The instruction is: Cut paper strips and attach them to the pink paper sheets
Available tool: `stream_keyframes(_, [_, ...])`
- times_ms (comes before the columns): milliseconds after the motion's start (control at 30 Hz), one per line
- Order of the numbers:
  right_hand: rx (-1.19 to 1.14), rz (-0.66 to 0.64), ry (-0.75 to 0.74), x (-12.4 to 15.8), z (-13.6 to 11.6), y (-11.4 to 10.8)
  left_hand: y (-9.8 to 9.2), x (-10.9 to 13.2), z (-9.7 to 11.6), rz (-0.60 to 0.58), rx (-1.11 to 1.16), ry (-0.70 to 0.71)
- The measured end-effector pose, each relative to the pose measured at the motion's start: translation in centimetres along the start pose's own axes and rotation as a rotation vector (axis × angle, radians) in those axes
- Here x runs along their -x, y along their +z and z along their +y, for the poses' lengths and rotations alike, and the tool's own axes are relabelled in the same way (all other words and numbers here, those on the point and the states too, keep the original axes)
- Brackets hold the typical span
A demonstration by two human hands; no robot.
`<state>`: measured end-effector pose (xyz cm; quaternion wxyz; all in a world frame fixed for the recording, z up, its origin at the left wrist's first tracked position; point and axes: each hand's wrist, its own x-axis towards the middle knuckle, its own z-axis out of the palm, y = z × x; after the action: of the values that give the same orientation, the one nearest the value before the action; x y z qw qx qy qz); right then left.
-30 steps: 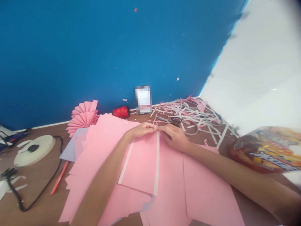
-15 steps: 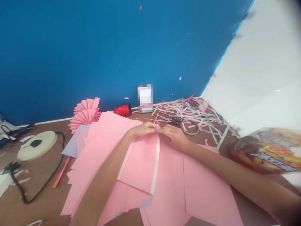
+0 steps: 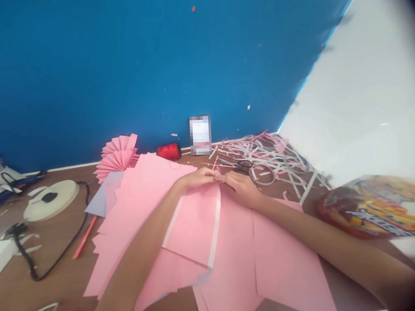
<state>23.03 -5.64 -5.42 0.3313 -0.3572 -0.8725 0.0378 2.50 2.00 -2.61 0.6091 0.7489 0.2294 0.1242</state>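
Two hands meet at the far end of a white-striped pink sheet (image 3: 191,228) on the desk (image 3: 66,296).
The sheet lies atop overlapping pink papers (image 3: 232,272), a white strip (image 3: 214,232) along each long edge; the left hand (image 3: 199,177) and right hand (image 3: 238,186) are together, fingertips touching at its far right corner, though whether they pinch paper or strip I cannot tell. Just beyond the right hand are scissors (image 3: 240,165), a ring-shaped roll (image 3: 262,184) and a heap of pink and white offcuts (image 3: 278,155); beyond the papers, a red spool (image 3: 169,151) and a pleated pink fan (image 3: 115,156). Further left lie a red stick (image 3: 84,238) and a white reel (image 3: 63,197); far right, a printed packet (image 3: 379,213).
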Motion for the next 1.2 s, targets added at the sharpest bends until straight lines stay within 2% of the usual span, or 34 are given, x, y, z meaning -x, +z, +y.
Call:
stream_keyframes(467, [0.074, -0.013, -0.039, 0.2, 0.3, 0.2, 0.1, -0.1, 0.1, 0.010, -0.065, -0.033])
stream_keyframes(633, [0.081, -0.052, -0.007, 0.1, 0.0, 0.2, 0.0, -0.3, -0.6, 0.025, -0.081, 0.007])
stream_keyframes(867, [0.145, -0.010, 0.015, 0.1, 0.0, 0.4, -0.1, -0.3, -0.5, -0.016, -0.007, 0.047])
stream_keyframes(1200, [0.116, -0.048, 0.048, -0.1, -0.3, 0.1, 0.0, -0.4, -1.0, 0.005, -0.002, 0.041])
